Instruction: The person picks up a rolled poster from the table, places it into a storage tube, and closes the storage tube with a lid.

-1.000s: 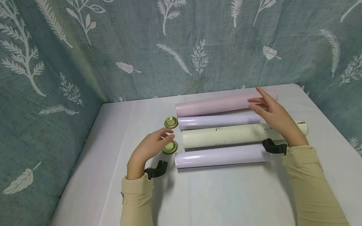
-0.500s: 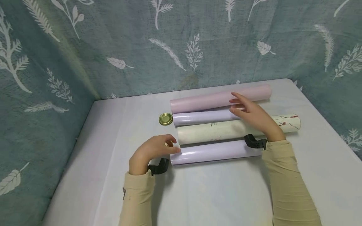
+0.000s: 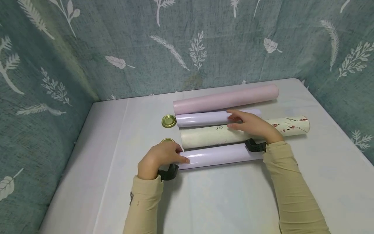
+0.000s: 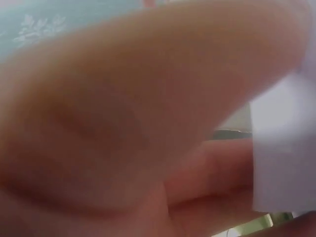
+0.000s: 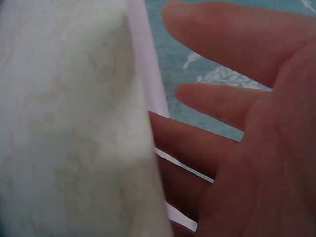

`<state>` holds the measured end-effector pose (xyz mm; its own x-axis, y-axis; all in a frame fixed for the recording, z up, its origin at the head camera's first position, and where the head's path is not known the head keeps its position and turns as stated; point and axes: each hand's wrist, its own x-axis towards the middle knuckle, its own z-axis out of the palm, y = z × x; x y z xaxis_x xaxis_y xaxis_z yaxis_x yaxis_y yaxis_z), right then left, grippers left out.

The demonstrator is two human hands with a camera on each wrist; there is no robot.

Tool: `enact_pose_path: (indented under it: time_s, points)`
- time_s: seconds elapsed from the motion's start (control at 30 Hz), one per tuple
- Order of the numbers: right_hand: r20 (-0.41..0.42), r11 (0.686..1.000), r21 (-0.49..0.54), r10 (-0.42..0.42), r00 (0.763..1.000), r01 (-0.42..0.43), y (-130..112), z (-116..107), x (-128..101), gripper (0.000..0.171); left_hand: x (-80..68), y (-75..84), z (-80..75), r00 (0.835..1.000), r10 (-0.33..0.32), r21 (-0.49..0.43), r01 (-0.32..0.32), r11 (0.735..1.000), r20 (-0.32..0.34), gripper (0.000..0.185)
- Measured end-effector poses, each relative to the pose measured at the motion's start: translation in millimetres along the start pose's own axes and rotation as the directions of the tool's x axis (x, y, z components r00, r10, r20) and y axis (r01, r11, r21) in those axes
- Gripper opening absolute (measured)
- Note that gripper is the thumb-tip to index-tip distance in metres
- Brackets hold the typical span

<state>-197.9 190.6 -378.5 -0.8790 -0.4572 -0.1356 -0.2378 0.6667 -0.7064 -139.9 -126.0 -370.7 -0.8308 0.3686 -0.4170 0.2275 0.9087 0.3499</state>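
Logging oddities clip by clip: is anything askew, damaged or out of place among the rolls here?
Nothing looks damaged or spilled. The four rolls lie side by side, roughly parallel; the pink roll at the back slants slightly. Two gold lids lie loose at the rolls' left ends: one in the open, the other half hidden behind the left hand.

Four tubes lie side by side across a table [image 3: 233, 201]. From 12 to 6 o'clock: the longest tube [image 3: 225, 99], a shorter tube [image 3: 201, 119], a patterned tube [image 3: 292, 125], the nearest tube [image 3: 219, 155]. Two lids [image 3: 168, 121] sit at 9 o'clock of them.

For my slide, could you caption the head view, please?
Left hand grips the nearest roll; right hand rests across two others.
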Motion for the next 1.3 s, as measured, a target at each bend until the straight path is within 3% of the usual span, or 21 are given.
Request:
enact_pose_path:
  time_s: [0.23,0.4,0.5,0.67,0.73,0.87,1.07,1.3]
  points:
    - [0.052,0.994,-0.106,-0.010,0.999,0.016,-2,10,-1,0.062,-3.0,-5.7,-0.3,1.000,-0.009,-0.061,0.010,0.998,0.005,0.048]
    - [0.084,0.981,-0.190,-0.025,0.996,0.041,-5,11,-2,0.070,-2.8,-18.3,-3.7,1.000,0.007,-0.222,-0.006,0.975,0.001,0.049]
    - [0.108,0.971,-0.235,-0.004,0.994,0.029,-4,12,-2,0.073,-2.8,-26.5,-4.5,1.000,0.021,-0.350,-0.014,0.937,0.017,0.050]
    - [0.116,0.974,-0.226,0.019,0.993,0.007,-2,12,-2,0.075,-3.9,-40.3,-6.2,0.999,0.039,-0.546,-0.027,0.838,0.010,0.044]
    - [0.101,0.978,-0.206,0.009,0.995,0.012,-1,12,-1,0.074,-5.9,-45.1,-7.6,1.000,0.030,-0.593,-0.028,0.805,-0.007,0.042]
    - [0.084,0.982,-0.187,-0.005,0.996,0.021,-1,13,-1,0.072,-9.7,-53.5,-7.6,0.999,0.014,-0.641,-0.030,0.767,-0.030,0.045]
    - [0.106,0.976,-0.216,-0.004,0.994,0.027,-3,13,-2,0.076,-10.5,-61.4,-6.0,0.997,0.068,-0.665,-0.080,0.742,-0.044,0.043]
    - [0.147,0.969,-0.234,-0.049,0.988,0.083,-8,16,-2,0.068,-16.0,-71.1,-11.2,0.990,0.070,-0.626,-0.130,0.769,-0.120,0.042]
